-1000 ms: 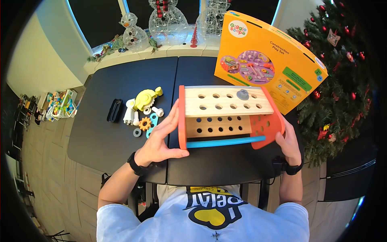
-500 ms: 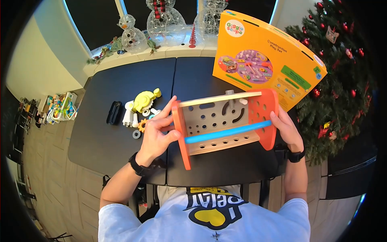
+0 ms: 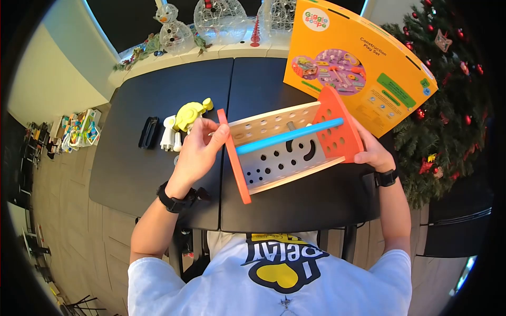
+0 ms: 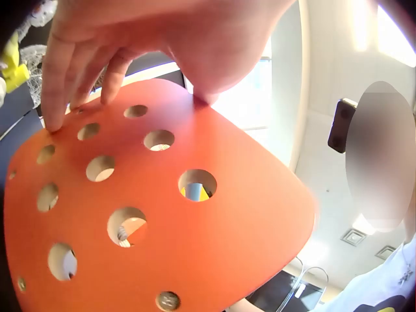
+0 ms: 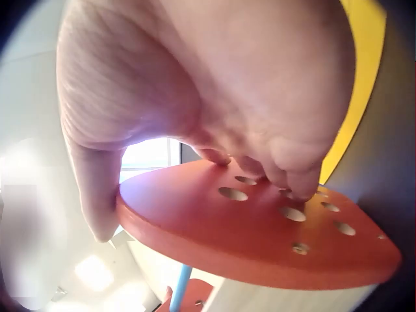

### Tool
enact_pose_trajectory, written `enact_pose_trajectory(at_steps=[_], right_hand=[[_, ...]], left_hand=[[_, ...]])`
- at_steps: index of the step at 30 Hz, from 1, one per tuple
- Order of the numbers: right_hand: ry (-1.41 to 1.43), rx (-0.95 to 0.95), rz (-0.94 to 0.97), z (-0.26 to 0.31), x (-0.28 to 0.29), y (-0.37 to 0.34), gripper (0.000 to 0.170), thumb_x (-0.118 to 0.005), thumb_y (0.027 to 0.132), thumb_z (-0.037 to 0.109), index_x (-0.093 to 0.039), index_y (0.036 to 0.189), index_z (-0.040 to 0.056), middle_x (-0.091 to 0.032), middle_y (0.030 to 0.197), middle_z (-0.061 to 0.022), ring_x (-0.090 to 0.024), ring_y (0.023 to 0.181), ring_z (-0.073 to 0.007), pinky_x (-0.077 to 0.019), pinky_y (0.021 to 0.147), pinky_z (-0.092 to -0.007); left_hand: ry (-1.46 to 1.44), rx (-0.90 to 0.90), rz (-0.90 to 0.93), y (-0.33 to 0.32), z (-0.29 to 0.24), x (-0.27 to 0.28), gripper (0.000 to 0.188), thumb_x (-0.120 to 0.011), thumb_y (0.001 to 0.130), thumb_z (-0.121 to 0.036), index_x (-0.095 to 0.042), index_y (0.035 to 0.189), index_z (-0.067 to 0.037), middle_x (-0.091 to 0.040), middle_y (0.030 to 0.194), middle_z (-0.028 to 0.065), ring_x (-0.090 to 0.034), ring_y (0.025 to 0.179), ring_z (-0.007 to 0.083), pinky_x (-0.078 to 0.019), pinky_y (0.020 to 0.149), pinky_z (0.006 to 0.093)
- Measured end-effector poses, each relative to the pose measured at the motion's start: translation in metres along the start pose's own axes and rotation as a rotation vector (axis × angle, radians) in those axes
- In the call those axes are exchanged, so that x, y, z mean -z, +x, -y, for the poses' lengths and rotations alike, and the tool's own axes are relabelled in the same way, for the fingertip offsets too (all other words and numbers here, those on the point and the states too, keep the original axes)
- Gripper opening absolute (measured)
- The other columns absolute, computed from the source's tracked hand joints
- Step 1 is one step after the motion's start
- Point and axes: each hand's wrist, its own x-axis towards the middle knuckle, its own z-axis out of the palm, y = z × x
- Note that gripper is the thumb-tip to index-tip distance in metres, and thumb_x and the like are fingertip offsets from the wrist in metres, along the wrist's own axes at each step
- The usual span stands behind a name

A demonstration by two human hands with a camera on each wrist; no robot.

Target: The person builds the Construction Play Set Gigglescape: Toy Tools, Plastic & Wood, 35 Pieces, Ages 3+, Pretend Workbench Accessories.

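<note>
A wooden toy toolbox with a blue rod handle [image 3: 290,136] and two orange-red end panels is held tilted above the table, its right end higher. My left hand [image 3: 197,150] holds the left end panel [image 3: 234,158]; in the left wrist view its fingertips touch the panel's outer face, thumb at the edge. My right hand [image 3: 375,150] grips the right end panel [image 3: 342,121], thumb over its rim and fingers against the holed face [image 5: 188,195]. A grey bolt [image 3: 290,126] sticks through one board inside.
On the black table [image 3: 142,184], left of the toolbox, lie a yellow toy saw [image 3: 188,116], white toy pieces [image 3: 168,134] and a black tray [image 3: 150,131]. A yellow play set box [image 3: 363,63] stands behind, with a decorated tree [image 3: 443,131] at the right.
The toolbox has turned from its hole-studded top facing up to its open side with the blue rod facing up, right end raised. The left hand has shifted higher along its panel.
</note>
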Motion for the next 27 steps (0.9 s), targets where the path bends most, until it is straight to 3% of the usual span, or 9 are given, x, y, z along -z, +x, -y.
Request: enact_pose_trajectory(at_steps=[3, 6, 7, 10, 14, 16, 21, 24, 27], right_hand=[[-0.120, 0.004, -0.062, 0.002, 0.011, 0.000, 0.112, -0.089, 0.081, 0.046, -0.028, 0.164, 0.0005, -0.040, 0.163, -0.0121, -0.041, 0.148, -0.0212, -0.0308, 0.122, -0.0362], [-0.249, -0.040, -0.154, -0.005, 0.030, 0.002, 0.091, -0.079, 0.091, 0.050, -0.042, 0.158, 0.0009, -0.055, 0.150, -0.0124, -0.056, 0.134, -0.0209, -0.0470, 0.111, -0.0358], [-0.257, -0.076, -0.170, 0.002, 0.025, 0.003, 0.074, -0.066, 0.101, 0.050, -0.049, 0.153, 0.0022, -0.063, 0.140, -0.0110, -0.065, 0.121, -0.0179, -0.0595, 0.094, -0.0341], [-0.273, -0.069, -0.297, 0.000, 0.021, 0.013, 0.064, -0.061, 0.106, 0.045, -0.049, 0.154, 0.0043, -0.065, 0.136, -0.0092, -0.068, 0.114, -0.0158, -0.0639, 0.083, -0.0327], [-0.246, -0.084, -0.375, -0.003, 0.021, 0.026, 0.055, -0.054, 0.109, 0.042, -0.053, 0.150, 0.0047, -0.066, 0.131, -0.0074, -0.069, 0.112, -0.0156, -0.0636, 0.084, -0.0324], [-0.245, -0.081, -0.403, -0.003, 0.021, 0.032, 0.053, -0.053, 0.110, 0.042, -0.055, 0.147, 0.0044, -0.067, 0.129, -0.0074, -0.069, 0.111, -0.0153, -0.0631, 0.085, -0.0322], [-0.238, -0.079, -0.420, -0.007, 0.025, 0.045, 0.050, -0.052, 0.110, 0.043, -0.059, 0.141, 0.0040, -0.067, 0.124, -0.0063, -0.068, 0.111, -0.0166, -0.0616, 0.087, -0.0315], [-0.285, -0.088, -0.464, -0.006, 0.026, 0.047, 0.050, -0.055, 0.109, 0.043, -0.061, 0.138, 0.0035, -0.067, 0.122, -0.0055, -0.067, 0.110, -0.0163, -0.0611, 0.087, -0.0314], [-0.341, -0.095, -0.515, -0.010, 0.029, 0.044, 0.048, -0.059, 0.107, 0.042, -0.064, 0.135, 0.0027, -0.067, 0.122, -0.0052, -0.065, 0.110, -0.0146, -0.0603, 0.084, -0.0303]], left_hand=[[0.062, -0.062, -0.019, -0.008, -0.009, -0.002, 0.060, -0.071, 0.099, -0.047, -0.053, 0.128, 0.002, -0.073, 0.115, 0.0182, -0.072, 0.098, 0.0217, -0.0557, 0.087, 0.0343], [0.256, -0.117, 0.041, -0.020, -0.025, 0.003, 0.061, -0.074, 0.096, -0.047, -0.055, 0.127, 0.002, -0.076, 0.107, 0.0165, -0.074, 0.091, 0.0229, -0.0575, 0.082, 0.0353], [0.268, -0.133, 0.058, -0.024, -0.028, 0.004, 0.062, -0.076, 0.094, -0.047, -0.057, 0.125, 0.002, -0.077, 0.099, 0.0150, -0.076, 0.086, 0.0239, -0.0586, 0.079, 0.0360], [0.448, -0.211, 0.085, -0.041, -0.039, 0.001, 0.068, -0.078, 0.088, -0.056, -0.060, 0.119, 0.003, -0.077, 0.092, 0.0161, -0.076, 0.081, 0.0271, -0.0594, 0.073, 0.0376], [0.744, -0.299, 0.103, -0.069, -0.047, -0.015, 0.057, -0.079, 0.091, -0.047, -0.057, 0.114, 0.001, -0.075, 0.086, 0.0167, -0.077, 0.080, 0.0318, -0.0598, 0.068, 0.0401], [0.773, -0.338, 0.126, -0.078, -0.050, -0.020, 0.048, -0.079, 0.092, -0.041, -0.057, 0.109, -0.002, -0.071, 0.077, 0.0124, -0.072, 0.068, 0.0321, -0.0550, 0.059, 0.0401], [0.650, -0.622, 0.362, -0.071, -0.039, -0.015, 0.036, -0.079, 0.089, -0.026, -0.061, 0.111, -0.005, -0.070, 0.084, 0.0139, -0.070, 0.077, 0.0353, -0.0559, 0.067, 0.0442], [0.770, -0.629, 0.307, -0.060, -0.031, 0.011, 0.029, -0.079, 0.088, -0.022, -0.065, 0.107, -0.005, -0.070, 0.089, 0.0145, -0.070, 0.082, 0.0359, -0.0563, 0.072, 0.0460], [1.088, -0.358, 0.095, -0.049, -0.017, 0.049, 0.022, -0.078, 0.087, -0.019, -0.066, 0.099, -0.004, -0.071, 0.094, 0.0142, -0.071, 0.089, 0.0337, -0.0577, 0.077, 0.0435]])
